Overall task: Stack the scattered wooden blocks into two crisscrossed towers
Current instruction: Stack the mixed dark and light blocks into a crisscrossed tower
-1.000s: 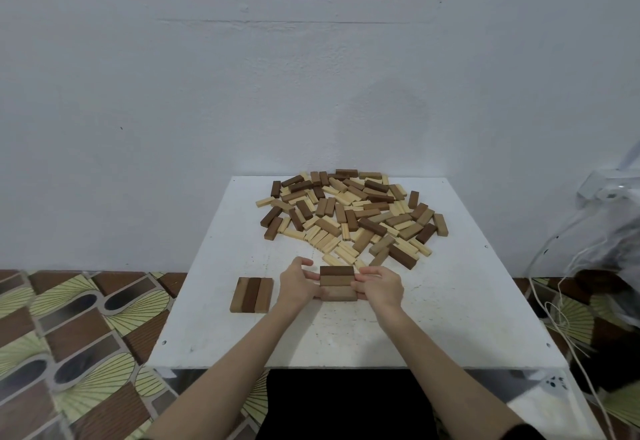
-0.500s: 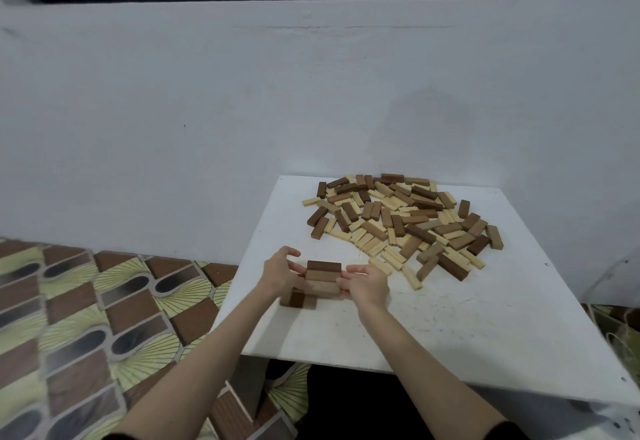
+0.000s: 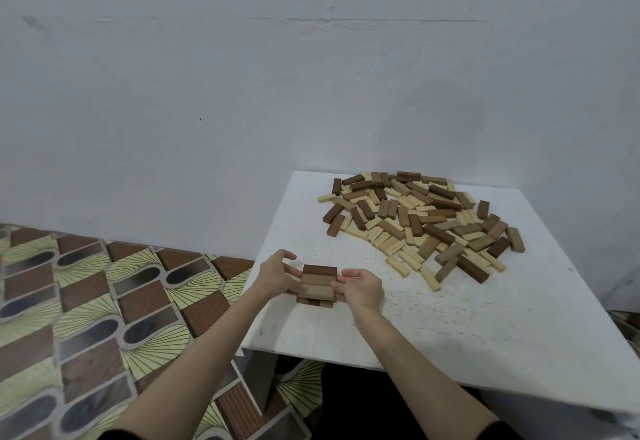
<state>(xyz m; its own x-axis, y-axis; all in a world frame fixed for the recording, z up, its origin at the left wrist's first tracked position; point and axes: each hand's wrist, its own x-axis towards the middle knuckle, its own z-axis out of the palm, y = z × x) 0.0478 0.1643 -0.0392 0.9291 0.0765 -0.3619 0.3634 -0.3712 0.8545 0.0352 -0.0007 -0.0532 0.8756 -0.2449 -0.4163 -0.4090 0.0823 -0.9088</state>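
On the white table (image 3: 450, 318), a row of three brown wooden blocks (image 3: 318, 282) lies crosswise on a lower layer of blocks (image 3: 313, 302) near the left edge. My left hand (image 3: 278, 275) grips the row's left end with curled fingers. At the right end, my right hand (image 3: 360, 288) holds the same row. Only the front ends of the lower layer show. A heap of several loose light and dark blocks (image 3: 419, 221) lies at the back of the table.
A white wall (image 3: 242, 110) rises directly behind the table. Patterned floor tiles (image 3: 86, 301) lie to the left, below the table's left edge. The table's front edge runs close to my forearms.
Both hands carried the three-block row leftward from the table's middle and it now sits on the three blocks that lay at the left. The view has swung left.
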